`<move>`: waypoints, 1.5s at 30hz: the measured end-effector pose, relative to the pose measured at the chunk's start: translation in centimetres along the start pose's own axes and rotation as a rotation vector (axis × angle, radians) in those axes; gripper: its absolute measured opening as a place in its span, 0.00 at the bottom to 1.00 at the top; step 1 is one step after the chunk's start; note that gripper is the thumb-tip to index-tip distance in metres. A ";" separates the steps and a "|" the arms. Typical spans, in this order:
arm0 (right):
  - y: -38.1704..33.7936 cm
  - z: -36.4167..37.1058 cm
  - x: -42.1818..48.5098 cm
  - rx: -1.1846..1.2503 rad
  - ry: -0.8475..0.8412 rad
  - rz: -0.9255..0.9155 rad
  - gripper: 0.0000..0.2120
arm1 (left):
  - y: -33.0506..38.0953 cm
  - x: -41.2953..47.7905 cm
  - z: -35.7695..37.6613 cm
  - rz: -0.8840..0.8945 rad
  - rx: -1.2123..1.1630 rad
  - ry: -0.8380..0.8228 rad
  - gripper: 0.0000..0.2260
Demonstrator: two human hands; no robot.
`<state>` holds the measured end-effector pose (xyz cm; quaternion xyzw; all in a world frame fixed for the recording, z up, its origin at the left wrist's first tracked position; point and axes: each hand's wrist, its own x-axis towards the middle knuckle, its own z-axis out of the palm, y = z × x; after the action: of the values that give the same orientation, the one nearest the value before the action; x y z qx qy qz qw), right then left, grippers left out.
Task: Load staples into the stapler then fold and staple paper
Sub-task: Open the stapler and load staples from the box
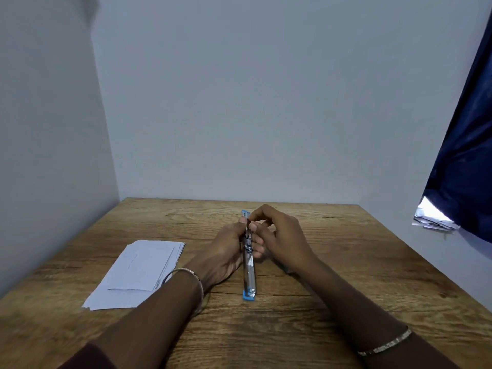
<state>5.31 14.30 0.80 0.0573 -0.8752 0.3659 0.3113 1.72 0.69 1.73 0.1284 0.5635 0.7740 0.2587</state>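
Left hand (226, 251) grips opened stapler (249, 262) steady; right hand (279, 235) pinches at channel, probably seating staples; paper (135, 272) waits on desk (346, 275).

stapler (249, 265) opened flat on table (346, 262) | left hand (226, 251) holds it | right hand (279, 235) pinches its far end

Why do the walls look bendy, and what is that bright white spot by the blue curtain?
Head view: the wide-angle lens curves the walls near the picture's edges; daylight glares white beside the curtain; the stapler in the left hand looks a bit soft.
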 end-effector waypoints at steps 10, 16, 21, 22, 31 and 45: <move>-0.7 -0.1 -0.3 0.276 -0.225 0.096 0.08 | -0.4 0.5 0.0 0.010 -0.096 0.020 0.19; -0.9 0.0 -0.2 0.085 -0.053 -0.040 0.06 | -0.4 0.6 -0.4 -0.036 -0.218 -0.009 0.18; -1.8 0.0 -0.6 -0.005 -0.024 -0.153 0.09 | -0.1 1.1 -0.7 -0.061 -0.351 0.103 0.18; -2.0 0.1 -0.7 -0.035 -0.032 -0.171 0.09 | -0.1 1.1 -0.7 -0.049 -0.359 0.135 0.18; -1.7 0.1 -0.3 0.436 0.054 0.120 0.05 | -0.6 1.3 -0.7 0.033 -0.138 0.050 0.19; 0.3 -0.3 0.3 0.358 -0.009 0.214 0.10 | -0.8 1.3 -1.1 0.132 0.038 -0.035 0.20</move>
<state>5.11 14.79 0.94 0.0202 -0.7986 0.5465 0.2515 0.31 0.72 0.53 0.1838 0.5637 0.7762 0.2144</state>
